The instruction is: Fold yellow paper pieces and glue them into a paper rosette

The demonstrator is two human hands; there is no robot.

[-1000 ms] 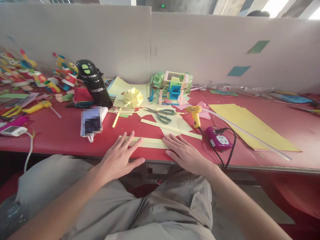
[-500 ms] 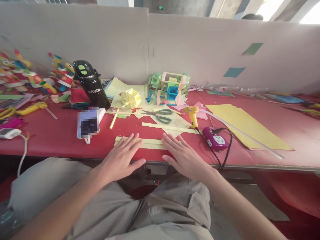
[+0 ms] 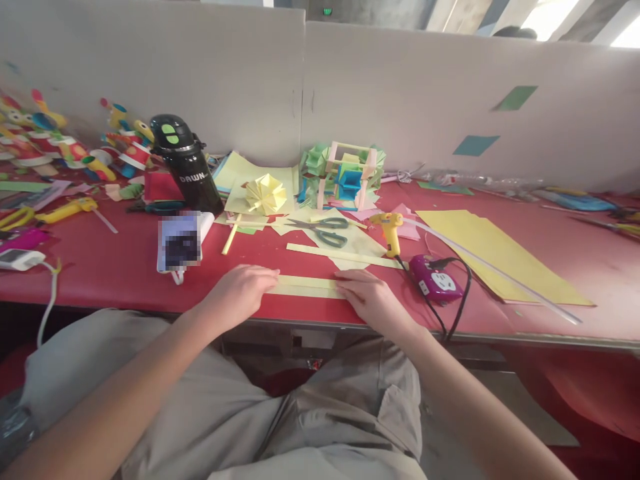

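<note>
**Both hands on yellow strips at table edge**

Head view: pale yellow paper strips (image 3: 307, 287) lie flat near the front edge of the red table (image 3: 100, 267). Left hand (image 3: 240, 290), fingers curled, pinches their left end; right hand (image 3: 367, 293), curled, grips the right end. Green-handled scissors (image 3: 323, 230) and yellow glue gun (image 3: 390, 232) lie beyond.

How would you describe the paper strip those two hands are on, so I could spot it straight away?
On the red table, look at the near edge in front of the person. A pale yellow paper strip lies flat there, with the left hand on one end and the right hand on the other. Unlike the similar strip farther back near the scissors, this one is doubled and touched by both hands.
</note>
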